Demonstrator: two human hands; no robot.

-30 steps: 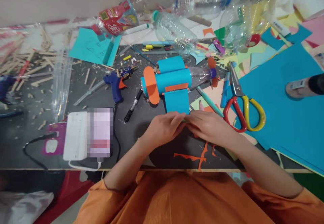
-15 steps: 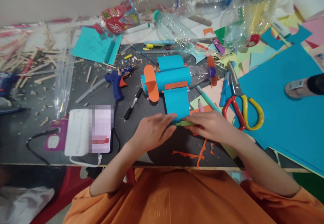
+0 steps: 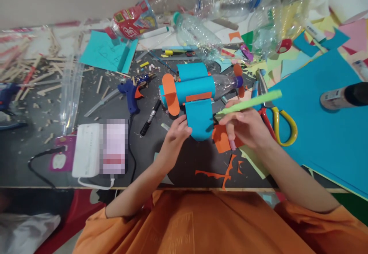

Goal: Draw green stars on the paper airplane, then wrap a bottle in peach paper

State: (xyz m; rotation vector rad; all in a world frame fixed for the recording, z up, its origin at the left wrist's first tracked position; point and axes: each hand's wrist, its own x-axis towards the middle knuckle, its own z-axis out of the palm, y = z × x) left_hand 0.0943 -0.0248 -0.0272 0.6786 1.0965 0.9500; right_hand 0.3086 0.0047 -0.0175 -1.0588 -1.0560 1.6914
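Holding a light green pen (image 3: pixel 255 100) beside the blue wing (image 3: pixel 200 120) seems the step in hand. The right hand (image 3: pixel 247 125) grips that pen; the left hand (image 3: pixel 174 136), fingers bent, meets the wing's opposite edge, though whether it pinches there is unclear. The bottle plane (image 3: pixel 195 88) lies just beyond both hands. The next move calls for a steady wing.

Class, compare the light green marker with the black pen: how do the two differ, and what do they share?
The light green marker is pale and bright; the black pen is dark with a silvery middle. The marker is held in the right hand, while the pen lies on the table. The marker also looks longer in the picture than the pen. Both are slim and straight.
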